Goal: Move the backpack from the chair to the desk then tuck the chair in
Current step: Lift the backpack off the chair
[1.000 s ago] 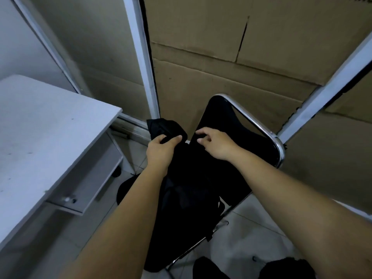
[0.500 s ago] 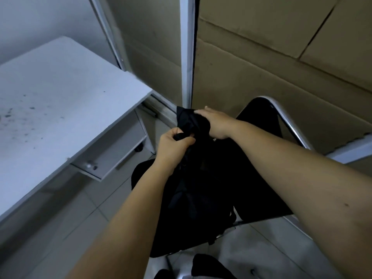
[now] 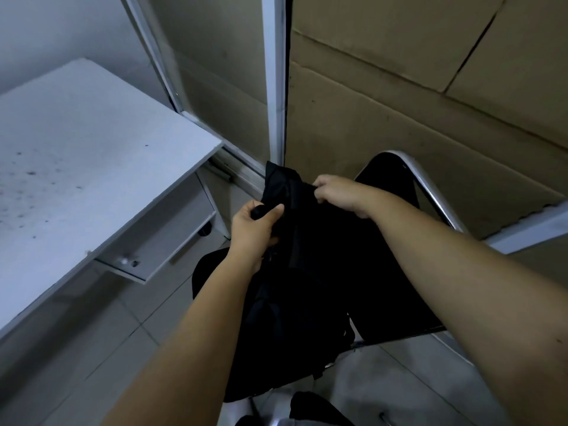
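A black backpack (image 3: 292, 296) hangs upright in front of a black chair (image 3: 396, 265) with a chrome frame. My left hand (image 3: 253, 232) is closed around a strap or handle near the pack's top left. My right hand (image 3: 341, 192) pinches the fabric at the pack's top right. The white desk (image 3: 76, 167) stands to the left, its top speckled with dark marks. The chair's seat is mostly hidden behind the pack and my arms.
A small drawer (image 3: 159, 247) juts out under the desk edge, close to my left hand. Cardboard sheets (image 3: 399, 96) and white metal frame bars (image 3: 276, 81) line the wall behind the chair. The floor is pale tile (image 3: 101, 358).
Both hands have closed on the top of the backpack and drawn it up and toward the left. My view has swung left, bringing more of the desk into sight.
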